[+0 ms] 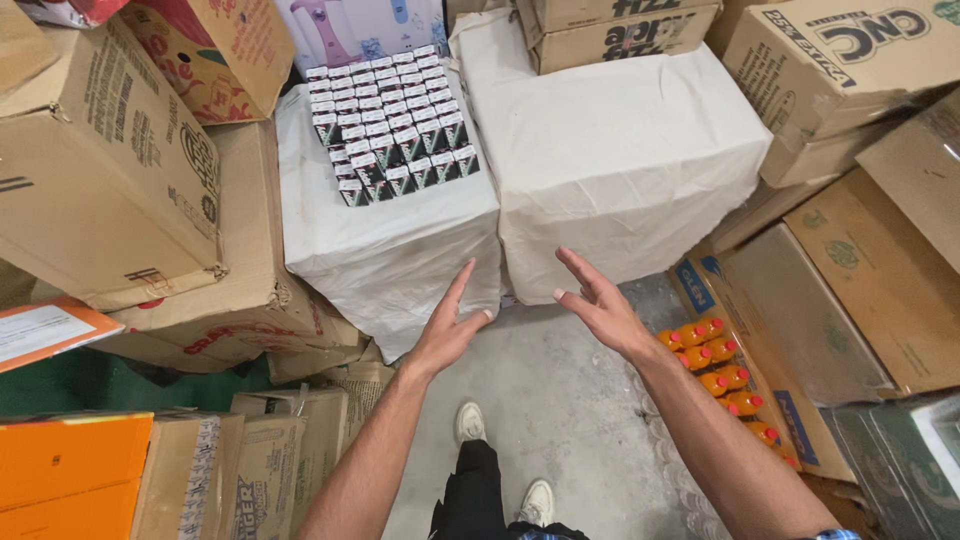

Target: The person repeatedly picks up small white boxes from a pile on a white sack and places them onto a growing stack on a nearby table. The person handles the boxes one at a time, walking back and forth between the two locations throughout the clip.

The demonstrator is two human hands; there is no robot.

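My left hand [449, 327] is stretched out in front of me with fingers apart and holds nothing. It hovers at the lower front corner of a white-wrapped block [385, 245], on top of which stand several rows of small dark boxes [392, 125]. My right hand [594, 302] is also open and empty, just below the front of a second, larger white-wrapped block [620, 150]. Neither hand touches either block. My shoes and dark trousers [478, 480] show on the grey concrete floor below.
Stacked brown cardboard cartons [100, 170] crowd the left side and more cartons [850, 60] rise at the right. A pack of orange bottles with red caps [722, 375] lies on the floor at right. Orange boxes [70, 475] sit at lower left.
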